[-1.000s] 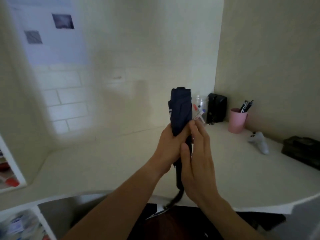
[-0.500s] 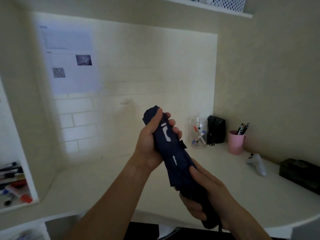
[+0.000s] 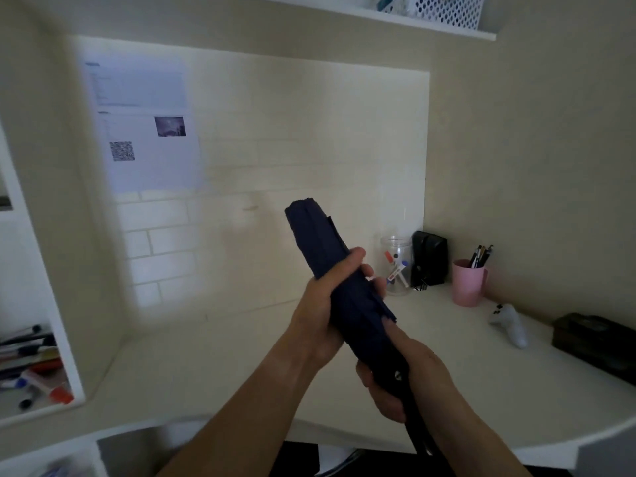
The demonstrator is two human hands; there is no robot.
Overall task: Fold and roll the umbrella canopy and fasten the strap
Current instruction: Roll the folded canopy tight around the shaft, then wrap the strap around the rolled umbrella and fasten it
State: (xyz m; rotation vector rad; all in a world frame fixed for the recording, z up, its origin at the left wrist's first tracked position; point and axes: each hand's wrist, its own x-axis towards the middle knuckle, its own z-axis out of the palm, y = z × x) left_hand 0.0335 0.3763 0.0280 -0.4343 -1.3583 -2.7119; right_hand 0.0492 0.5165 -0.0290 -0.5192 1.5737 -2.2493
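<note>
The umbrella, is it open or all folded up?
Folded up. The umbrella is a tight dark blue bundle, tilted, with the left hand around its middle and the right hand at the handle end.

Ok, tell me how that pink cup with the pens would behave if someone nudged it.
The pink cup looks like light plastic, so it would probably slide easily on the smooth desk. The pens lean to one side and rise above its rim, so a push high up might tip it.
</note>
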